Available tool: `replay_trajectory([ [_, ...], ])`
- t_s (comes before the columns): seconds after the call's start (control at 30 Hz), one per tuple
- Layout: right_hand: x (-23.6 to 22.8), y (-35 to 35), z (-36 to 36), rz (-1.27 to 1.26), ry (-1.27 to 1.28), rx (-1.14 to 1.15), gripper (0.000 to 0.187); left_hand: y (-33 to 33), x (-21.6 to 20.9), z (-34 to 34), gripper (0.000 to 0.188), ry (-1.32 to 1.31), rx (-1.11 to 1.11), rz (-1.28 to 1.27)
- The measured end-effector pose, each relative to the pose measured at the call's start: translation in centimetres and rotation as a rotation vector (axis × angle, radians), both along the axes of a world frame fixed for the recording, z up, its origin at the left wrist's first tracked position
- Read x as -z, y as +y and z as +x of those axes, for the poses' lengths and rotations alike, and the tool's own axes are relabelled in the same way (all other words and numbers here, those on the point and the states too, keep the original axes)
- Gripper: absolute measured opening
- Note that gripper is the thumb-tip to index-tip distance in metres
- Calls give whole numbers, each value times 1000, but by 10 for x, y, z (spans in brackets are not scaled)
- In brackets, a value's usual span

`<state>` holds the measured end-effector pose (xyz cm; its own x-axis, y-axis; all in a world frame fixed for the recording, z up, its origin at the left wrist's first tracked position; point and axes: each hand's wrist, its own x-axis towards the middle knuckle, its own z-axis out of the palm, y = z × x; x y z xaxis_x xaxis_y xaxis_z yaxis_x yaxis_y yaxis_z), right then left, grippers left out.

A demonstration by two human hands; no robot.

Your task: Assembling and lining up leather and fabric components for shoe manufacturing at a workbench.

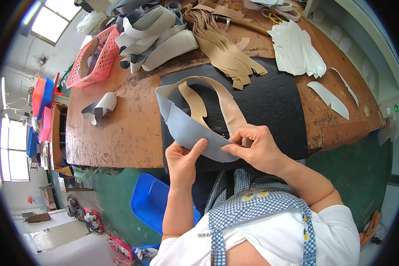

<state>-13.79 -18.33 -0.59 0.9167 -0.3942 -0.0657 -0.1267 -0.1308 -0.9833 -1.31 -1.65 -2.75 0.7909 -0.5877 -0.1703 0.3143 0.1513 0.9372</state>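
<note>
A curved band of light blue material with a beige lining [195,131] is held up in a loop above a black mat [270,102]. My left hand [182,160] grips its lower edge, thumb on the blue outer face. On the other side my right hand [255,146] pinches the band's end between thumb and fingers; the fingertips are partly hidden behind it. A tan strip with a notched end [193,101] shows inside the loop, lying on the mat.
Beyond the mat lie a bundle of tan strips [221,48], grey-white curved pieces [148,33] and fanned white pieces [295,48]. A pink basket [93,57] stands at the far left, with a rolled piece [100,107] nearer. A blue bin [150,201] sits below the wooden table's edge [115,150].
</note>
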Motion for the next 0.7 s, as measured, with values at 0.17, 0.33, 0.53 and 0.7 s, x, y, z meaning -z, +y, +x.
replay_trajectory([
  [0.17,-2,0,12,61,10,12,15,-1,2,-16,19,-61,20,4],
  [0.33,-2,-3,8,62,66,-35,16,3,-4,-6,17,-104,-15,59],
  [0.53,-5,-2,4,3,65,-52,15,4,-4,3,18,-7,10,18],
  [0.7,-11,-4,12,49,72,-38,13,0,0,-15,22,-29,56,-22],
])
